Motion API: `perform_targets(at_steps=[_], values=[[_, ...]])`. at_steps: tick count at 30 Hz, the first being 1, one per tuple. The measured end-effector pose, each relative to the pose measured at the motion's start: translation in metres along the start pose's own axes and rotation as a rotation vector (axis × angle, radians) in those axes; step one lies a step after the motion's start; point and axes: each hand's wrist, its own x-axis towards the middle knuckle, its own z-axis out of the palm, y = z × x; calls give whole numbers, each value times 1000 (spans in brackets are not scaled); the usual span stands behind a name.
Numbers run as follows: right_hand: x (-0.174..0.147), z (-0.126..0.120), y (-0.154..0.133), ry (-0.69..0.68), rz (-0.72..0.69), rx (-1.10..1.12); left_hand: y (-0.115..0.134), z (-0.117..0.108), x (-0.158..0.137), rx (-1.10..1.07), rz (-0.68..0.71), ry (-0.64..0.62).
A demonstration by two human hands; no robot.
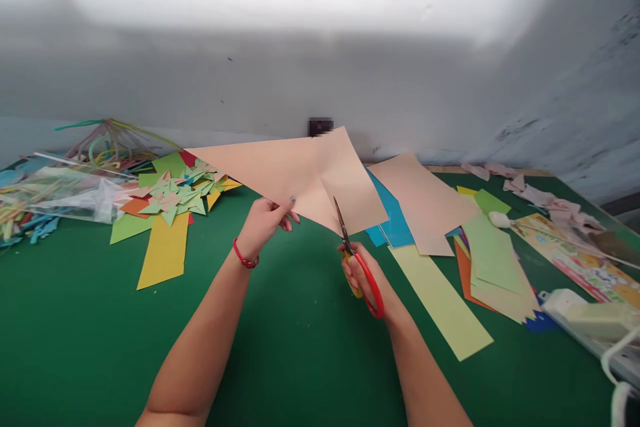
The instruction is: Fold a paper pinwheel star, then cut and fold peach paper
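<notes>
My left hand (267,223) pinches the near edge of a large peach paper sheet (280,170) between thumb and fingers. The sheet is lifted above the green table (295,347) and has a bend or crease across it, right of the middle. In my right hand (367,270) are scissors (373,280) with one red and one yellow handle loop. Their dark blades point up and lie at the sheet's near edge, right of my left hand. Whether the blades are apart is hard to make out.
Cut paper stars (177,197) lie at the left on coloured sheets, beside a clear plastic bag (83,197) of colourful strips. Right of my hands are another peach sheet (420,197), blue paper (393,213), a pale yellow strip (445,303) and green sheets (490,253). A power strip (590,317) with cables sits far right.
</notes>
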Motion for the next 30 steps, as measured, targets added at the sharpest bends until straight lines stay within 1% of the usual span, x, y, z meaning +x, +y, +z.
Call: perform_targets(at_steps=[4, 7, 12, 16, 20, 26, 30], values=[[1, -2, 2, -47, -29, 50, -2, -1, 2, 25, -2, -27], [1, -4, 3, -39, -38, 26, -2, -1, 2, 14, -4, -32], [1, -2, 1, -34, -15, 11, 1, 0, 1, 1, -3, 2], [2, -2, 1, -32, 9, 13, 1, 0, 1, -4, -8, 0], [0, -2, 0, -32, 2, -3, -1, 0, 3, -34, -6, 0], [-3, 2, -4, 26, -9, 1, -3, -1, 3, -47, -2, 5], [-2, 1, -2, -14, -9, 1, -4, -3, 4, -51, -2, 14]])
